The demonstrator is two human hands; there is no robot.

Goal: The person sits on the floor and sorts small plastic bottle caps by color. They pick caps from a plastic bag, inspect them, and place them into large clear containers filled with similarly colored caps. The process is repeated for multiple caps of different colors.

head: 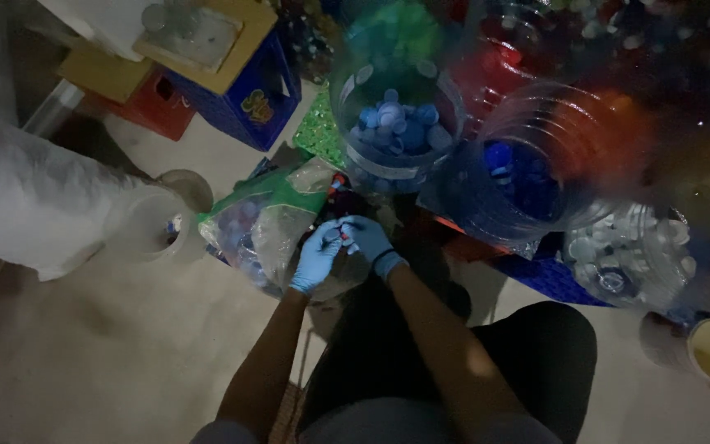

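Both gloved hands, left hand (315, 259) and right hand (366, 237), pinch 1 small cap (340, 236) between their fingertips.

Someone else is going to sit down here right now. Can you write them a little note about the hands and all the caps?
Left hand: blue glove, fingers curled together with the other hand over a small item; whether it has a grip on it is too dark to tell.
Right hand: blue glove, fingertips meeting the left's at the same spot.
Clear plastic bag of mixed caps lies open just left of the hands.
Clear jar ahead holds light blue caps; the tilted jar to its right holds dark blue caps; another at far right holds white caps.
Done: several jars hold caps of one colour.
Left: the bag still holds many caps.
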